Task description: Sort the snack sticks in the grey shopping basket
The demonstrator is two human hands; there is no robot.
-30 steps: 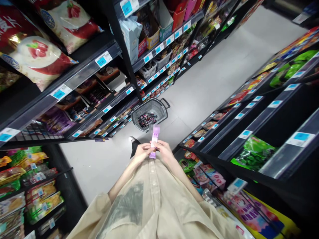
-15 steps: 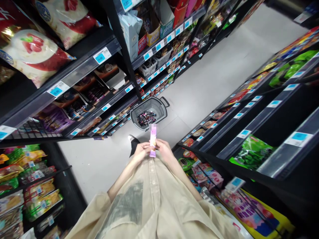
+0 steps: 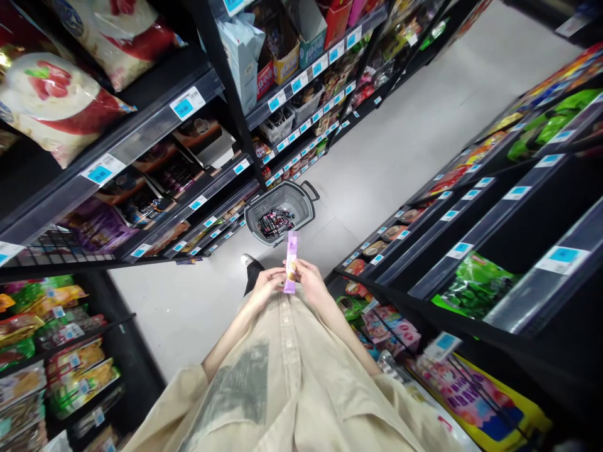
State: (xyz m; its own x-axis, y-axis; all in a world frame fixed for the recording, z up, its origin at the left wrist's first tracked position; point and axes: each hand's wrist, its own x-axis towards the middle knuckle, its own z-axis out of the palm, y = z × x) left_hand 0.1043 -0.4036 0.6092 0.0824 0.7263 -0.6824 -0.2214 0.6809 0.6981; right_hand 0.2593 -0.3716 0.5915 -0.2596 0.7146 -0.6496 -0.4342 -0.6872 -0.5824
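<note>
I stand in a shop aisle, holding a slim purple snack bar (image 3: pixel 291 263) upright in front of my chest. My left hand (image 3: pixel 267 282) grips its lower left side and my right hand (image 3: pixel 308 281) grips its right side. The top of the bar is blurred. On the floor just beyond my hands stands a grey shopping basket (image 3: pixel 296 196) with several dark packets inside. My beige shirt fills the bottom of the view.
Black shelves (image 3: pixel 155 125) with snack bags and blue price tags line the left. More shelves (image 3: pixel 471 251) with green and pink packets line the right. The pale floor (image 3: pixel 400 144) runs away between them. My shoe (image 3: pixel 247 259) shows near the basket.
The bar has turned slightly in my hands, now showing a different face. The view has drifted a little; my hands stay in the same place.
</note>
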